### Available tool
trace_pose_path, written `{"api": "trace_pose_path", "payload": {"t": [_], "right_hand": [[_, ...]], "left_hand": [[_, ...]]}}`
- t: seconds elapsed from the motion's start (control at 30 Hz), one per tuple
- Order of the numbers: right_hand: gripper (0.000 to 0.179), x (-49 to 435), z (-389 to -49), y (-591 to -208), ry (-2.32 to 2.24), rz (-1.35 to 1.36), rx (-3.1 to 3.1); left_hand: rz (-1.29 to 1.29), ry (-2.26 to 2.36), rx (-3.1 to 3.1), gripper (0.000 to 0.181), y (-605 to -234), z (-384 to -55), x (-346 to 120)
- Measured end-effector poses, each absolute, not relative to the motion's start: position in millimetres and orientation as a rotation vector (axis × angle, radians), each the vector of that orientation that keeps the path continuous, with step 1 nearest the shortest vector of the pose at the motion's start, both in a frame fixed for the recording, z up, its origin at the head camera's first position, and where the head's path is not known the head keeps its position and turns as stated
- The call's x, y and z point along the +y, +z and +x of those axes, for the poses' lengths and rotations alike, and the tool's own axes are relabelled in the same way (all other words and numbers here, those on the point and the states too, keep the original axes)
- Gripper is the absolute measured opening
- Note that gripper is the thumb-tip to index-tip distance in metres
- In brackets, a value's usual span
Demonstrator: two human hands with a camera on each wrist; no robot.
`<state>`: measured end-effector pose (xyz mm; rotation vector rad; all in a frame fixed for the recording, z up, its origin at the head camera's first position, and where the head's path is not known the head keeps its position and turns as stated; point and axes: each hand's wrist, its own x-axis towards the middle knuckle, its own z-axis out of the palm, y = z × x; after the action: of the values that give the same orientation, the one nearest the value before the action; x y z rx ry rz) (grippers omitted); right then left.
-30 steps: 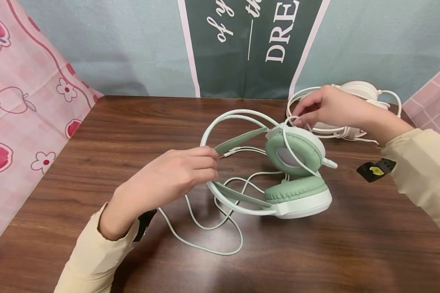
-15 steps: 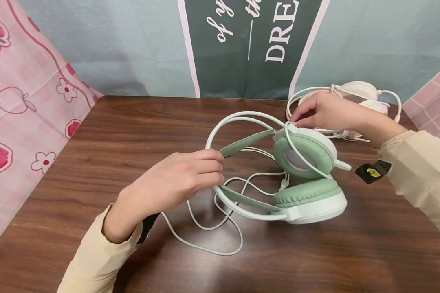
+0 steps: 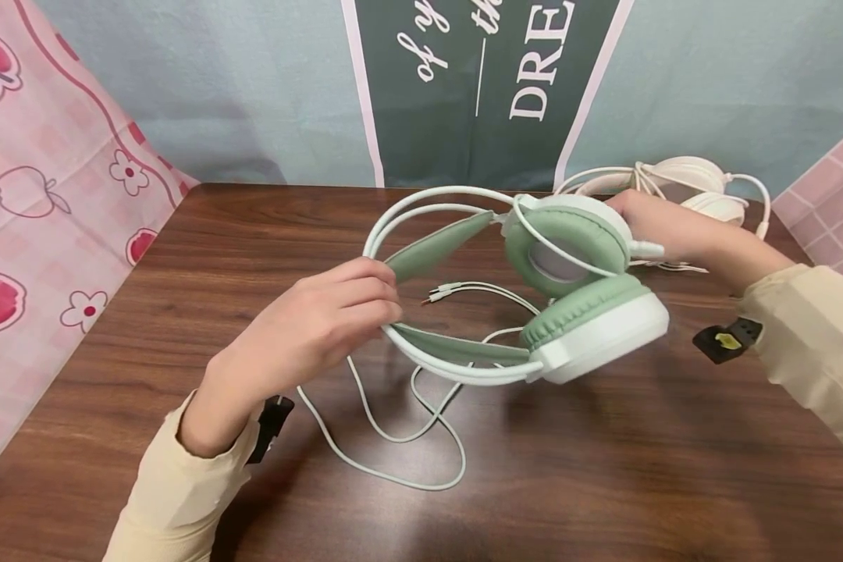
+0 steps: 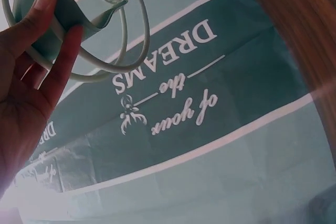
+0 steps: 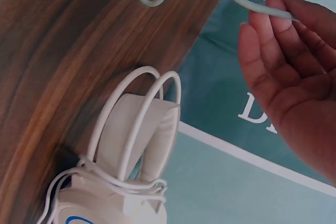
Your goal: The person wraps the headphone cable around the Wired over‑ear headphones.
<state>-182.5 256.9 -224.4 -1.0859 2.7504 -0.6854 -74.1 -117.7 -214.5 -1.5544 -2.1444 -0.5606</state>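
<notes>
A headset with green padding and pale white cups is held above the table, its headband pointing left. My left hand grips the top of the headband, thumb and fingers around it, as the left wrist view also shows. Most of my right hand is hidden behind the far ear cup in the head view. In the right wrist view, that hand pinches a thin pale green cable between thumb and fingertips. More of the cable lies in loops on the table, with plugs at its end.
A second, cream-white headset with its cable wound around it lies at the back right of the wooden table. Behind hangs a blue-green cloth with lettering; a pink patterned cloth stands at the left.
The green-padded headset first shifted right, then rose and tilted, its headband swinging back left with my left hand. My right hand moved slightly right, behind the far cup.
</notes>
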Motion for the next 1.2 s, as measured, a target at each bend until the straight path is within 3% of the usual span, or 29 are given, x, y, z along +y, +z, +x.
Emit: {"api": "trace_pose_path", "payload": {"t": [0.13,0.27,0.6,0.87,1.2], "right_hand": [[0.016,263,-180,-228,-0.69,-0.96,2.74],[0.027,264,-177,-228,-0.707,-0.808,2.742],[0.019,255,-171,-227,-0.822,-0.673,2.689],[0.007,253,-171,-230,-0.797,-0.724,2.695],[0.011,263,-171,-241,-0.739,-0.787,2.625]], "left_hand": [[-1.468,-0.639,-2.104,0.013,-217,-77,-123],[-1.407,-0.682,-2.089,0.019,-220,-80,-127],[-1.306,-0.691,-2.102,0.016,-222,-80,-129],[-1.241,-0.697,-2.124,0.022,-224,-79,-128],[-1.142,-0.71,-2.166,0.021,-225,-81,-136]]}}
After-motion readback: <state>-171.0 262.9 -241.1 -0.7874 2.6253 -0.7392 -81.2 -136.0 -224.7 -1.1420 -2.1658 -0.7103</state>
